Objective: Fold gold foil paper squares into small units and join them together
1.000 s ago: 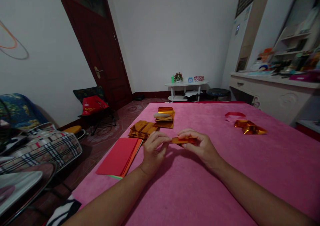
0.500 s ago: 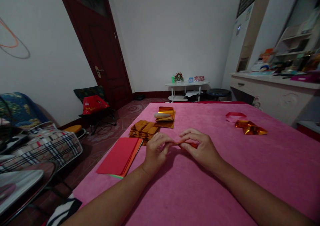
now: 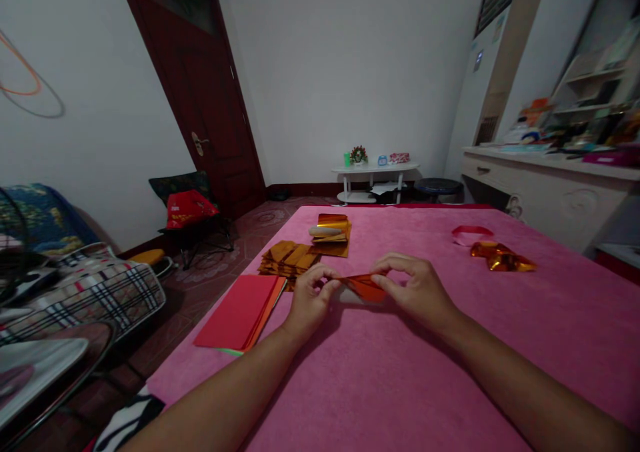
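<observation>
Between my two hands is a small folded piece of orange paper [image 3: 367, 287], held just above the pink cloth. My left hand [image 3: 313, 299] pinches its left end between thumb and fingers. At the other end my right hand [image 3: 417, 289] grips it, thumb in front and fingers behind. Left of my left hand lies a stack of red and orange paper sheets [image 3: 240, 312]. Behind that hand is a pile of folded gold-brown paper pieces [image 3: 287, 257]. Farther back, shiny gold paper sheets [image 3: 340, 245] lie under a grey, rounded object [image 3: 325, 231].
A pink ribbon loop [image 3: 473, 234] and crumpled gold foil [image 3: 503, 257] lie at the right of the pink-covered table [image 3: 425, 385]. A white side table [image 3: 375, 169] stands by the far wall, and a white desk [image 3: 550, 179] at the right. A folding chair [image 3: 193, 222] is at the left.
My right hand has moved slightly right, away from the left. More of the orange paper shows between them, spread wider than before.
</observation>
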`<action>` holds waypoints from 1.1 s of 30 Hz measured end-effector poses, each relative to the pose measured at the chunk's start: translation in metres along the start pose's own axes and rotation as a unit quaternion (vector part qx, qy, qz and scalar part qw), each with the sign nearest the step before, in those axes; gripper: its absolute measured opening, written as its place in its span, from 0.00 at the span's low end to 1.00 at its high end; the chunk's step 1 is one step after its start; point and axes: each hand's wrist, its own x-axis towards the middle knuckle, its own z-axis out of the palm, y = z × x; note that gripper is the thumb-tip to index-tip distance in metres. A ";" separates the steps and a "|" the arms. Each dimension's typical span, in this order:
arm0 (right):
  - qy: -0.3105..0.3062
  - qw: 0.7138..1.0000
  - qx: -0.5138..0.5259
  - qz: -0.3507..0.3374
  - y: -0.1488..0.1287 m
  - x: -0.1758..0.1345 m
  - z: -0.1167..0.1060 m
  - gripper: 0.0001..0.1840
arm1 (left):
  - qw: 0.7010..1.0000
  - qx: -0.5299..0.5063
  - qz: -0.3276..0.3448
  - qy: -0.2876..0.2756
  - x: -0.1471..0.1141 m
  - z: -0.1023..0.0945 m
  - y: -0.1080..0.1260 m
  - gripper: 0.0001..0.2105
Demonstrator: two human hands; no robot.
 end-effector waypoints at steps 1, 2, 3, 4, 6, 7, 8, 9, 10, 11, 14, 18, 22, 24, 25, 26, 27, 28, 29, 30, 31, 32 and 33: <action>-0.003 1.000 0.000 0.003 -0.001 0.000 0.000 0.05 | 1.000 -0.008 0.004 -0.002 0.001 0.000 0.000 0.03; -0.007 1.000 0.002 0.003 -0.002 0.001 -0.001 0.05 | 1.000 -0.015 0.011 -0.003 0.002 -0.001 -0.001 0.02; -0.010 1.000 0.005 0.001 -0.003 0.001 -0.002 0.05 | 1.000 -0.020 0.019 -0.004 0.002 -0.002 0.000 0.02; -0.013 1.000 0.008 -0.003 -0.004 0.001 -0.003 0.05 | 0.999 -0.025 0.028 -0.003 0.003 -0.002 0.000 0.03; -0.015 1.000 0.014 -0.011 -0.006 0.002 -0.005 0.06 | 0.998 -0.037 0.042 0.002 0.004 -0.004 0.000 0.03; -0.015 1.000 0.016 -0.015 -0.007 0.002 -0.006 0.06 | 0.998 -0.044 0.045 0.006 0.005 -0.004 0.000 0.03; -0.013 1.000 0.018 -0.020 -0.007 0.002 -0.007 0.07 | 0.998 -0.051 0.045 0.009 0.005 -0.004 0.000 0.03; -0.011 0.999 0.020 -0.025 -0.008 0.002 -0.007 0.07 | 0.997 -0.059 0.041 0.011 0.005 -0.004 -0.001 0.03; -0.010 0.999 0.022 -0.029 -0.009 0.002 -0.008 0.07 | 0.997 -0.067 0.032 0.013 0.005 -0.004 -0.002 0.03; -0.008 0.999 0.025 -0.031 -0.009 0.002 -0.008 0.08 | 0.997 -0.073 0.019 0.013 0.004 -0.003 -0.003 0.03; -0.006 0.999 0.041 -0.028 -0.012 0.002 -0.009 0.10 | 0.995 -0.093 -0.027 0.009 0.003 -0.002 -0.006 0.04; 0.003 0.998 0.051 -0.022 -0.013 0.001 -0.009 0.06 | 0.994 -0.099 -0.053 -0.006 0.001 -0.001 -0.006 0.06; 0.020 0.999 0.014 -0.026 -0.008 0.000 -0.006 0.04 | 0.995 -0.089 -0.049 0.000 0.001 -0.002 -0.003 0.07; 0.033 0.999 -0.004 -0.023 -0.006 -0.001 -0.005 0.07 | 0.996 -0.080 -0.044 0.001 0.000 -0.002 -0.002 0.06; 0.037 0.999 -0.010 -0.022 -0.005 -0.002 -0.004 0.07 | 0.996 -0.076 -0.044 0.001 0.000 -0.002 -0.001 0.05; 0.038 0.999 -0.016 -0.021 -0.005 -0.002 -0.004 0.07 | 0.996 -0.074 -0.046 0.000 0.000 -0.002 -0.001 0.05; 0.038 0.999 -0.021 -0.021 -0.004 -0.002 -0.004 0.06 | 0.996 -0.072 -0.049 -0.002 0.000 -0.002 0.000 0.05; 0.034 0.999 -0.025 -0.022 -0.004 -0.003 -0.004 0.05 | 0.996 -0.071 -0.052 -0.003 -0.001 -0.002 0.000 0.06; 0.028 0.999 -0.029 -0.024 -0.004 -0.003 -0.004 0.05 | 0.996 -0.070 -0.055 -0.005 -0.001 -0.002 0.000 0.06; 0.021 0.999 -0.033 -0.026 -0.003 -0.003 -0.003 0.05 | 0.996 -0.068 -0.056 -0.007 -0.001 -0.002 0.001 0.06; 0.013 0.999 -0.037 -0.026 -0.003 -0.003 -0.003 0.05 | 0.996 -0.068 -0.057 -0.008 -0.001 -0.001 0.001 0.07; 0.007 0.999 -0.039 -0.023 -0.002 -0.003 -0.002 0.03 | 0.996 -0.070 -0.057 -0.008 -0.001 -0.001 0.002 0.07; 0.005 0.999 -0.040 -0.019 -0.002 -0.004 -0.001 0.03 | 0.996 -0.073 -0.056 -0.007 -0.001 -0.001 0.002 0.08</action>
